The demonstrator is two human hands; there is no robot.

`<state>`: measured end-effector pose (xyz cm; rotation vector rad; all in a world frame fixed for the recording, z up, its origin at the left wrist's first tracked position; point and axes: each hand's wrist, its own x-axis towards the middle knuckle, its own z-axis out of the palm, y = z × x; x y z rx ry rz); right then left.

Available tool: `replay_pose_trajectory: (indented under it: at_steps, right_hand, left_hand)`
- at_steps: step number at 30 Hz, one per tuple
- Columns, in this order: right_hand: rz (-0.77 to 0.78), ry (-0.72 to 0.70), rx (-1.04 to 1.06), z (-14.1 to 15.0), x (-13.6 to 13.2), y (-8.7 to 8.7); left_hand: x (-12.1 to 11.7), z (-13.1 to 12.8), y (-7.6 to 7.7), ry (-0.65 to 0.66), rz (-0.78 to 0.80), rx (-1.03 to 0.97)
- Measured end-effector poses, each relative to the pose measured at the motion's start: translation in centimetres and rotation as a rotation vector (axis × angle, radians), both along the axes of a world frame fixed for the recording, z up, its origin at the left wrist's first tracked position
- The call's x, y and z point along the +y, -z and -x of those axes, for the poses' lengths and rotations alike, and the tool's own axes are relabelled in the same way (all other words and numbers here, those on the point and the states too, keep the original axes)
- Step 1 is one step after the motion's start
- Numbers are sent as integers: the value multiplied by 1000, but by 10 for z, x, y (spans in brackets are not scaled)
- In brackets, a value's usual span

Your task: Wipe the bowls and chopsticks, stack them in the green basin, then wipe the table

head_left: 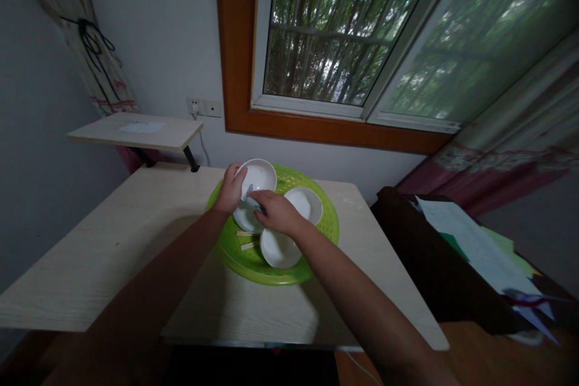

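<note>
White bowl (265, 176) sits in the grip of the left hand (230, 190), which holds its left rim. Right hand (274, 211), closed round a small greyish item (250, 192), is at the bowl's near side. Below both hands, a green basket (271, 278) holds 3 other bowls (280, 249) and 2 pale sticks (249, 246), partly covered.

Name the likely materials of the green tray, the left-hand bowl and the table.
Green tray: likely moulded plastic; bright uniform colour, textured surface.
White bowl in left hand: smooth; ceramic or melamine, can't tell.
Table: wood or wood-look laminate, fairly matte; pale, faint grain.
</note>
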<state>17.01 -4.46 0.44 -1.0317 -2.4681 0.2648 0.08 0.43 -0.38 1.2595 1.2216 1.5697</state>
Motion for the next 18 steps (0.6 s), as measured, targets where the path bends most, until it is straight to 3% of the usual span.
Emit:
replay_pose_trajectory:
  at_steps: [4, 9, 14, 18]
  right_hand:
    - [109, -111, 140, -1, 2, 3]
    - [205, -103, 191, -2, 6, 4]
    - [100, -10, 25, -2, 6, -3]
    - [-39, 151, -168, -4, 0, -14]
  left_hand:
    - [-6, -3, -4, 6, 21, 23]
    - [-10, -4, -6, -3, 13, 123]
    - [-8, -5, -7, -50, 19, 167]
    - [-5, -4, -4, -61, 0, 172]
